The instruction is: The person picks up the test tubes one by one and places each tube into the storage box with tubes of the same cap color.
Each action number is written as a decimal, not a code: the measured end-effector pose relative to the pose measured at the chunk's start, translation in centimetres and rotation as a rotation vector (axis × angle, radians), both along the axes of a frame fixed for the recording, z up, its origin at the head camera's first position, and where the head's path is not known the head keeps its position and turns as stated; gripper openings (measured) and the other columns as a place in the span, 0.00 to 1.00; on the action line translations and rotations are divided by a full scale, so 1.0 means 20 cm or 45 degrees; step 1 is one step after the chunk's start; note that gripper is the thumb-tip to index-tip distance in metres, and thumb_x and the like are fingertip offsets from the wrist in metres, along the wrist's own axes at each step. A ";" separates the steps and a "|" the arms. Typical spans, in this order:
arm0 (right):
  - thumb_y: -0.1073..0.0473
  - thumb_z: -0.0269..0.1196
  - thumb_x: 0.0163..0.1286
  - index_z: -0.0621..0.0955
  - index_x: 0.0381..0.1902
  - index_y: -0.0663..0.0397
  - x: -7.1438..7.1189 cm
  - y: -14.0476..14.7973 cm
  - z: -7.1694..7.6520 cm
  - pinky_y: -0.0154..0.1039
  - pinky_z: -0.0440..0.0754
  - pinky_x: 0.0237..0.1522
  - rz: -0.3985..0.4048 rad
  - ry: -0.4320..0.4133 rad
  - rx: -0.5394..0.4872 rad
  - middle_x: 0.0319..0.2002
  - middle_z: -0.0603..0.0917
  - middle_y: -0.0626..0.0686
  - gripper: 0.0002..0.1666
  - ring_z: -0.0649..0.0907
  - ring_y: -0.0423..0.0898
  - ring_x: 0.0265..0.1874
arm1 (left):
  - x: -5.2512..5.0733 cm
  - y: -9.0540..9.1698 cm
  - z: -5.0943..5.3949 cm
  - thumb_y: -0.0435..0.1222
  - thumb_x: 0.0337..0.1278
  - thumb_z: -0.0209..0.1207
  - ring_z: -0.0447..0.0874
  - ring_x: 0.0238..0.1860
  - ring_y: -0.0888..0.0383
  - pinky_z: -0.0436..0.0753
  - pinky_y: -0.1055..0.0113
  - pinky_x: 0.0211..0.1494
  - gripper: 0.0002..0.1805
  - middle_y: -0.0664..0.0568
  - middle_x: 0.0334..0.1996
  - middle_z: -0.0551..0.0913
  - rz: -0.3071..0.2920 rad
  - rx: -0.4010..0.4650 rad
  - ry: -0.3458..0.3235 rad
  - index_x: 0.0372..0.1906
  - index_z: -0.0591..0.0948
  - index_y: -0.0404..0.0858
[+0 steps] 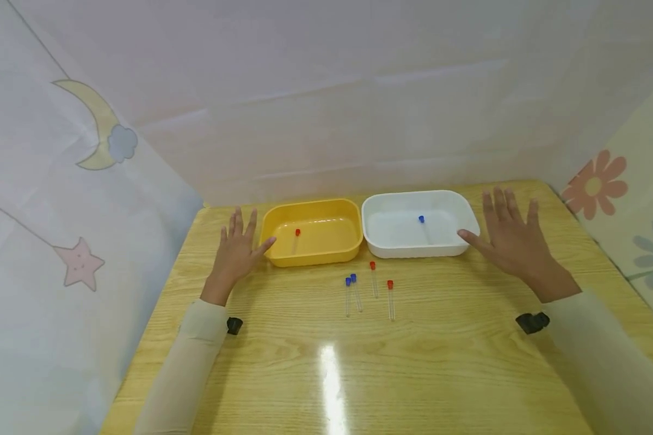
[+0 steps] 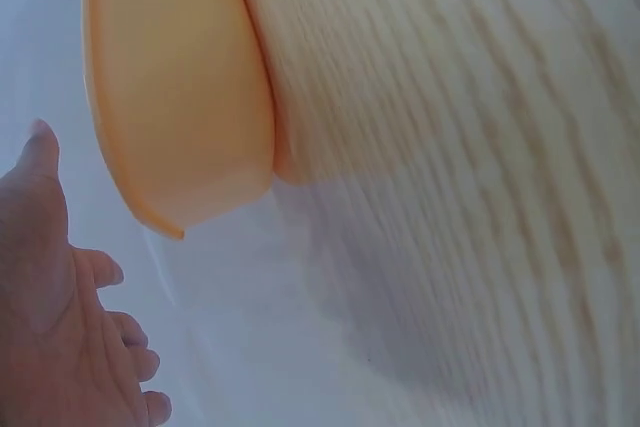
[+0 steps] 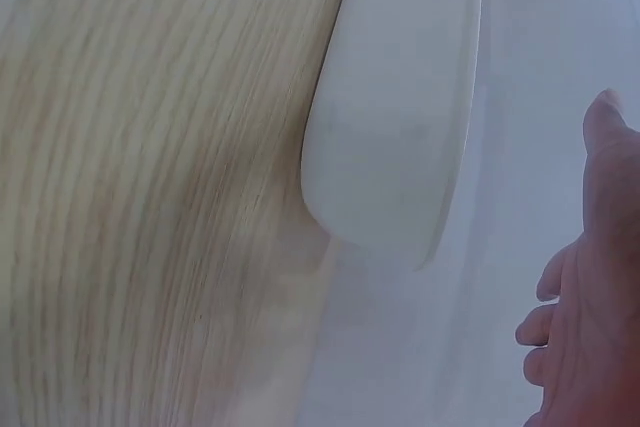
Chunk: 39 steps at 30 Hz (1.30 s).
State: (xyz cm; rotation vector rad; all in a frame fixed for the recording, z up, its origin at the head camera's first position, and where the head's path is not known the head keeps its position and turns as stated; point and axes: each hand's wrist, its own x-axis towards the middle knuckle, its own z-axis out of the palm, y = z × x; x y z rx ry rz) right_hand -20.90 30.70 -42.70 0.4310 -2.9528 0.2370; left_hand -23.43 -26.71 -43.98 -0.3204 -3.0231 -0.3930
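while the white tray (image 1: 413, 252) stands toward the far edge of the table (image 1: 441, 362) in the head view, the yellow tray (image 1: 315, 260) stands just beside it on its left. one blue-capped tube (image 1: 425, 231) lies inside the white tray, and one red-capped tube (image 1: 296, 241) lies in its yellow neighbour. in front of the white tray's left end, a second red-capped tube (image 1: 374, 280) and a third red-capped tube (image 1: 391, 301) lie on the table; in front of it and to its left, a second blue-capped tube (image 1: 347, 296) and a third blue-capped tube (image 1: 357, 294) lie close together. the right hand (image 1: 514, 238) is by the white tray's right end, its fingers stretched out and empty. the left hand (image 1: 236, 249) is well to the white tray's left, by the yellow one's outer end, fingers also extended and empty. in the left wrist view, a gap separates this hand from the white tray's yellow neighbour. in the right wrist view, the right hand is apart from the white tray's outer wall, thumb raised.
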 end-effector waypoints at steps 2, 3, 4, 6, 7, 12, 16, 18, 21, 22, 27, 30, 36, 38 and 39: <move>0.29 0.48 0.77 0.39 0.81 0.66 0.02 -0.02 0.00 0.71 0.21 0.68 0.019 0.024 0.016 0.79 0.33 0.68 0.59 0.35 0.65 0.78 | -0.01 0.00 -0.01 0.71 0.69 0.40 0.28 0.80 0.38 0.39 0.35 0.77 0.53 0.37 0.80 0.26 -0.004 0.006 -0.010 0.83 0.39 0.43; 0.29 0.48 0.77 0.39 0.80 0.67 0.03 -0.03 0.00 0.71 0.22 0.69 0.029 0.035 0.025 0.79 0.34 0.69 0.59 0.35 0.66 0.78 | -0.01 0.00 -0.02 0.71 0.69 0.40 0.29 0.80 0.38 0.39 0.35 0.77 0.53 0.36 0.80 0.27 -0.006 0.007 -0.012 0.83 0.40 0.41; 0.30 0.49 0.76 0.40 0.80 0.68 0.04 -0.04 0.00 0.71 0.24 0.69 0.040 0.043 0.022 0.79 0.35 0.69 0.59 0.36 0.66 0.78 | -0.01 0.00 -0.02 0.71 0.69 0.40 0.29 0.80 0.37 0.40 0.35 0.77 0.54 0.35 0.80 0.28 -0.008 0.006 -0.010 0.83 0.41 0.40; 0.30 0.50 0.76 0.42 0.80 0.68 0.06 -0.06 0.01 0.70 0.25 0.71 0.065 0.053 0.008 0.79 0.36 0.69 0.59 0.38 0.66 0.78 | -0.01 0.00 -0.03 0.71 0.69 0.39 0.29 0.80 0.38 0.41 0.36 0.78 0.55 0.34 0.80 0.30 -0.012 0.000 -0.008 0.82 0.42 0.36; 0.31 0.51 0.76 0.43 0.80 0.69 0.06 -0.07 0.00 0.69 0.26 0.72 0.078 0.055 0.000 0.79 0.37 0.69 0.59 0.38 0.66 0.78 | -0.02 0.01 -0.03 0.71 0.69 0.39 0.30 0.80 0.38 0.41 0.37 0.78 0.55 0.33 0.80 0.31 -0.014 -0.007 -0.007 0.82 0.42 0.35; 0.34 0.53 0.77 0.44 0.80 0.69 0.11 -0.12 0.00 0.62 0.30 0.76 0.143 0.059 -0.041 0.79 0.41 0.71 0.57 0.39 0.65 0.79 | -0.02 0.02 -0.03 0.71 0.69 0.39 0.30 0.81 0.39 0.42 0.41 0.79 0.57 0.32 0.80 0.32 -0.025 -0.025 -0.011 0.81 0.42 0.29; 0.35 0.54 0.77 0.43 0.81 0.67 0.14 -0.16 0.00 0.60 0.33 0.77 0.173 0.037 -0.075 0.80 0.39 0.68 0.56 0.39 0.63 0.79 | -0.03 0.04 -0.02 0.70 0.70 0.39 0.27 0.81 0.41 0.42 0.43 0.80 0.57 0.34 0.80 0.30 -0.036 -0.023 -0.027 0.80 0.40 0.29; 0.35 0.54 0.77 0.43 0.81 0.65 0.16 -0.17 0.00 0.58 0.34 0.78 0.186 0.022 -0.095 0.80 0.38 0.67 0.56 0.39 0.63 0.80 | -0.03 0.04 -0.02 0.70 0.70 0.39 0.26 0.81 0.42 0.41 0.43 0.80 0.57 0.36 0.80 0.28 -0.045 -0.019 -0.036 0.80 0.39 0.29; 0.36 0.55 0.77 0.40 0.82 0.62 0.19 -0.20 0.00 0.56 0.35 0.78 0.201 -0.002 -0.133 0.81 0.39 0.66 0.57 0.41 0.62 0.80 | -0.03 0.06 -0.02 0.69 0.71 0.40 0.25 0.81 0.44 0.40 0.44 0.80 0.56 0.36 0.80 0.28 -0.057 -0.008 -0.046 0.81 0.39 0.30; 0.36 0.55 0.77 0.39 0.82 0.61 0.20 -0.21 -0.01 0.55 0.35 0.78 0.207 -0.011 -0.147 0.81 0.39 0.65 0.57 0.41 0.62 0.80 | -0.03 0.06 -0.02 0.69 0.71 0.40 0.25 0.81 0.44 0.40 0.45 0.80 0.56 0.37 0.80 0.29 -0.062 -0.005 -0.048 0.81 0.39 0.30; 0.37 0.59 0.75 0.38 0.82 0.59 0.25 -0.26 -0.02 0.54 0.38 0.79 0.236 -0.018 -0.212 0.81 0.41 0.62 0.59 0.44 0.61 0.80 | -0.03 0.07 -0.02 0.67 0.72 0.40 0.30 0.81 0.42 0.40 0.46 0.80 0.55 0.37 0.81 0.31 -0.090 -0.006 -0.052 0.80 0.41 0.28; 0.38 0.60 0.74 0.40 0.82 0.59 0.28 -0.28 -0.02 0.52 0.39 0.79 0.252 -0.010 -0.223 0.81 0.44 0.64 0.59 0.46 0.61 0.80 | -0.04 0.07 -0.03 0.68 0.73 0.38 0.31 0.81 0.42 0.41 0.46 0.80 0.55 0.37 0.81 0.31 -0.101 -0.011 -0.052 0.80 0.41 0.27; 0.37 0.60 0.74 0.41 0.82 0.59 0.32 -0.32 -0.03 0.48 0.40 0.79 0.258 -0.030 -0.234 0.81 0.45 0.62 0.59 0.47 0.59 0.80 | -0.05 0.09 -0.04 0.68 0.72 0.38 0.30 0.81 0.45 0.41 0.47 0.81 0.56 0.37 0.81 0.31 -0.120 0.008 -0.062 0.80 0.39 0.27; 0.37 0.60 0.74 0.41 0.82 0.59 0.33 -0.33 -0.03 0.47 0.40 0.79 0.258 -0.040 -0.233 0.82 0.44 0.61 0.59 0.47 0.59 0.80 | -0.05 0.09 -0.05 0.68 0.72 0.38 0.30 0.81 0.45 0.40 0.47 0.80 0.56 0.37 0.81 0.31 -0.125 0.014 -0.065 0.80 0.38 0.27; 0.37 0.60 0.74 0.41 0.82 0.59 0.33 -0.33 -0.04 0.47 0.40 0.79 0.258 -0.044 -0.231 0.82 0.44 0.60 0.59 0.47 0.59 0.80 | -0.05 0.09 -0.05 0.68 0.72 0.38 0.30 0.81 0.44 0.40 0.47 0.80 0.56 0.37 0.81 0.30 -0.128 0.018 -0.066 0.80 0.38 0.27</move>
